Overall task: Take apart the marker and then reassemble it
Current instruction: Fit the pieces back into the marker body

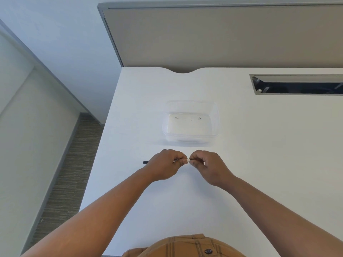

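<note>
A thin marker (187, 160) lies level between both hands, just above the white desk (259, 164). Its dark end (145, 162) pokes out to the left of my left hand (165, 165), which is closed round the barrel. My right hand (206, 165) pinches the other end; a short whitish piece shows in the gap between the fingertips of both hands. Most of the marker is hidden by my fingers, and I cannot tell whether its parts are joined or apart.
A clear plastic tub (191, 124) sits on the desk just beyond my hands. A cable slot (297, 84) opens at the back right. A grey partition (222, 34) stands behind the desk. The desk's left edge drops to carpet (70, 164).
</note>
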Demonstrator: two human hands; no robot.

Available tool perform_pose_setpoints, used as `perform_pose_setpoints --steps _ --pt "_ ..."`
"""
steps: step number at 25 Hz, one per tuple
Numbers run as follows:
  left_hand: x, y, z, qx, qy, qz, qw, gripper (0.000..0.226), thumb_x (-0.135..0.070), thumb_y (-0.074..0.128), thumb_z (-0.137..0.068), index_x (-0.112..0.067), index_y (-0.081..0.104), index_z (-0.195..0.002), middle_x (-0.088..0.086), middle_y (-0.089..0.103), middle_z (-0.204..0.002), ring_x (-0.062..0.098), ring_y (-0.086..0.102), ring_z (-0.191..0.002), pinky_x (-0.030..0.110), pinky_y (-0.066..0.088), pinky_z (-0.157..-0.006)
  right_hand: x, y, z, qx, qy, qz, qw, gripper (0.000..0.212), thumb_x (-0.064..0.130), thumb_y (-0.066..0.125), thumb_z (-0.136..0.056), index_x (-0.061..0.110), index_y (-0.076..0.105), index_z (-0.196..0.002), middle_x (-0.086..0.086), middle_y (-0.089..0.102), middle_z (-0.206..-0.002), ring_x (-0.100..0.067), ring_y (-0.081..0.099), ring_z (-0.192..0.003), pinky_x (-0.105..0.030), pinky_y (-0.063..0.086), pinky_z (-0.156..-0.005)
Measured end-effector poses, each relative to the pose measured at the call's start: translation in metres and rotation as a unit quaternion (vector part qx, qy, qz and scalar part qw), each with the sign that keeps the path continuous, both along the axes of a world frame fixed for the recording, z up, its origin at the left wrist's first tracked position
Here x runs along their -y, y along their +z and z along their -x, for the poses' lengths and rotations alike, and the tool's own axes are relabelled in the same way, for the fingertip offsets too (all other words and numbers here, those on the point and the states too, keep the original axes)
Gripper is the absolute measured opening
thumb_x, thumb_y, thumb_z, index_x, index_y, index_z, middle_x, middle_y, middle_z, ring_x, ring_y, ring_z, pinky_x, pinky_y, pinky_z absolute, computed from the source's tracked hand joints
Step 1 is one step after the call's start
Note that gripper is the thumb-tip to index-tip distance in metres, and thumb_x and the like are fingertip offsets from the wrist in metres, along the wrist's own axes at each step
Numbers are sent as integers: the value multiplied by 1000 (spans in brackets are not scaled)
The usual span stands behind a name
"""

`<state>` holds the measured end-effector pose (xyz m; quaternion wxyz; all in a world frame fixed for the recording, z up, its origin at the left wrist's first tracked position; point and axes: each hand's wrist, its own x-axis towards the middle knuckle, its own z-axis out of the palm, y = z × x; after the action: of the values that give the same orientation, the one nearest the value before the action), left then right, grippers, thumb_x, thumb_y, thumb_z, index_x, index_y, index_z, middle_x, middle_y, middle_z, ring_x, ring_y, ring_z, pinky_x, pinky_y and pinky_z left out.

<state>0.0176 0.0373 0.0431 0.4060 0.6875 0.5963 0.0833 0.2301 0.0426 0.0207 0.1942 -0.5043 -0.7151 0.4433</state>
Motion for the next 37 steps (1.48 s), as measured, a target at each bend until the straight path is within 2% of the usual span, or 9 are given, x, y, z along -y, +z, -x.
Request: perform_pose_setpoints --steps 4,9,11,17,21,25,28,33,37 --pt "1 -1 -4 -11 -7 -11 1000 29 -47 48 -98 -29 69 -89 -5 70 -83 14 59 -69 35 51 -64 -2 5 3 -59 -58 172 982 37 46 54 -94 20 66 -71 7 65 -61 -7 53 -56 -31 46 -64" --pt "-1 -2 -3 23 14 13 1000 24 -43 53 -99 -33 70 -86 -8 71 -79 18 60 -69 37 52 -68 2 3 -1 -61 -44 47 996 5 32 67 -93 32 67 -87 24 65 -79 -6 53 -65 -17 45 -62" --pt "-1 -1 -3 19 10 17 1000 24 -43 53 -99 -30 72 -92 -7 74 -88 21 65 -79 38 55 -73 1 1 -2 -44 -30 13 998 12 24 64 -96 31 65 -85 17 66 -78 -6 52 -66 -20 45 -64" --pt "2 -2 -6 -46 -24 -33 998 36 -49 44 -98 -23 64 -83 -2 67 -77 20 59 -71 37 51 -62 -3 5 3 -51 -47 187 980 34 36 50 -102 22 65 -75 9 65 -63 -7 53 -56 -29 46 -65" --pt "-1 -3 -4 12 24 7 1000 24 -43 53 -99 -39 68 -81 -17 67 -74 5 52 -59 31 48 -62 0 4 0 -53 -38 62 996 13 32 61 -95 33 66 -84 19 67 -75 -8 54 -65 -20 46 -63" --pt "-3 -3 -4 23 27 17 999 20 -41 56 -98 -38 72 -85 -23 71 -83 3 60 -69 29 51 -67 0 1 -3 -9 -12 -2 1000 17 28 57 -98 32 63 -83 7 65 -76 -13 52 -67 -30 45 -64" --pt "-1 -3 -6 -32 -11 -34 999 29 -43 51 -98 -30 63 -75 -10 65 -71 11 55 -64 27 40 -55 1 4 1 -40 -17 98 994 26 29 52 -100 25 60 -76 9 54 -64 -8 44 -60 -26 39 -59" --pt "2 -3 -6 -85 -66 -94 990 35 -45 41 -100 -20 63 -89 0 62 -79 20 58 -80 38 51 -68 -2 12 2 -134 -48 312 939 39 29 49 -103 21 57 -66 3 51 -58 -12 39 -50 -22 30 -50" --pt "-3 -2 -7 -51 -21 -47 997 32 -46 46 -100 -25 66 -86 -1 65 -77 17 56 -69 31 45 -60 -1 7 0 -61 -53 138 987 20 28 57 -101 24 68 -84 4 65 -70 -7 47 -56 -20 40 -56"
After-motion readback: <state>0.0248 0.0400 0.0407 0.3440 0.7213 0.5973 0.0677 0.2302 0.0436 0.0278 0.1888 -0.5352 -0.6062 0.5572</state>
